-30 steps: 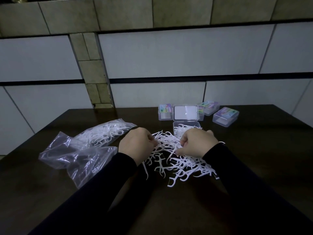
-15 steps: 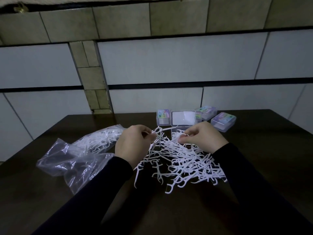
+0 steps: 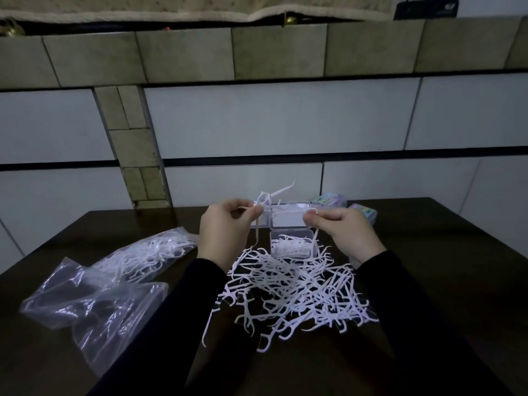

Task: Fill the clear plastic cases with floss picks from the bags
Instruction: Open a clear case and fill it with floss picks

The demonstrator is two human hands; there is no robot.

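A loose heap of white floss picks (image 3: pixel 297 290) lies on the dark table (image 3: pixel 428 281) in front of me. Behind it stands an open clear plastic case (image 3: pixel 293 244), partly filled with picks, its lid (image 3: pixel 288 217) tipped back. My left hand (image 3: pixel 224 230) is raised above the heap and pinches a few floss picks (image 3: pixel 268 200) that stick up and hang down. My right hand (image 3: pixel 343 232) is also raised, level with the lid, and pinches one floss pick (image 3: pixel 314 224) that hangs toward the case.
A clear bag (image 3: pixel 148 255) holding more picks lies at the left, with a crumpled clear bag (image 3: pixel 94 310) nearer me. Closed cases with coloured labels (image 3: pixel 328 200) (image 3: pixel 364 212) stand behind the open one. A tiled wall rises behind the table.
Both hands have risen from the heap and drawn apart, each lifting picks with it. The open case, hidden before by the hands, now shows. The camera has tilted up.
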